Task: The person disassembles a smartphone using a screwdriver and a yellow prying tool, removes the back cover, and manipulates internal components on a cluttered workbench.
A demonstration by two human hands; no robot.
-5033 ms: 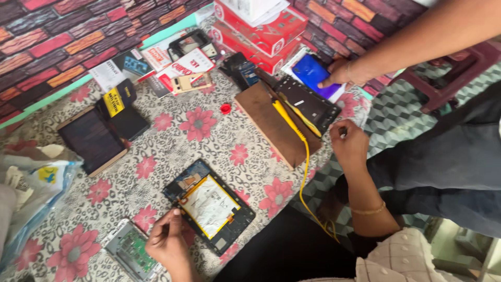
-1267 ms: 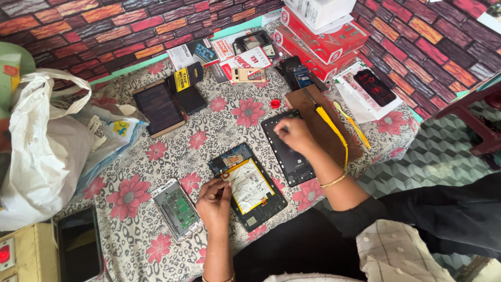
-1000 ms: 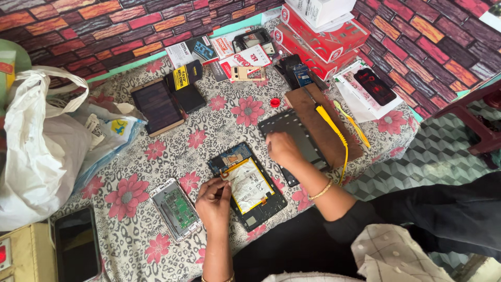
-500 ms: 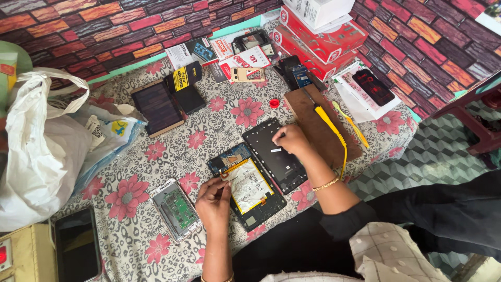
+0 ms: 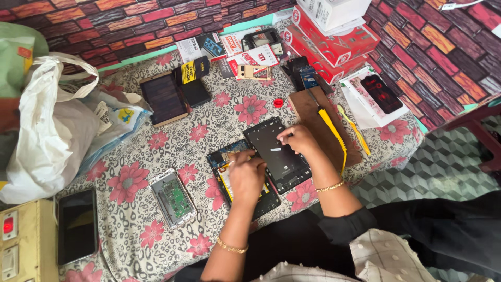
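1. The table (image 5: 172,230), under a floral, leopard-patterned cloth, carries everything; a brick-patterned wall runs behind it. No change here over the last second or so.

2. The white plastic bag (image 5: 47,136) slumps at the left edge, and the stacked red boxes (image 5: 334,42) sit at the far right corner, both where they were.

3. The wooden board (image 5: 313,117) lies right of centre with a yellow-handled tool (image 5: 330,125) resting on it, untouched.

4. The opened tablet (image 5: 229,172) lies in the middle of the cloth, its yellow-edged battery partly hidden. It has not shifted.

5. The black back cover (image 5: 276,151) is what has moved: half a second ago it sat tilted just beside the tablet, and now it lies overlapping the tablet's right side (its lower corner pointing toward the person). I judge the two parts are being brought together rather than separated.

6. The left hand (image 5: 246,175) has slid from the tablet's near-left corner to lie across its middle, fingers curled down and pressing on the tablet and the cover's inner edge.

7. The right hand (image 5: 300,142) rests on the cover's upper right edge, fingertips drawn together as if pinching it; whether they actually clamp the rim I cannot tell.

8. A smaller opened phone (image 5: 173,197) with a green circuit board lies left of the tablet, and a dark phone (image 5: 77,225) farther left; neither moved.

9. A small red cap (image 5: 278,102) sits near the board's far corner.
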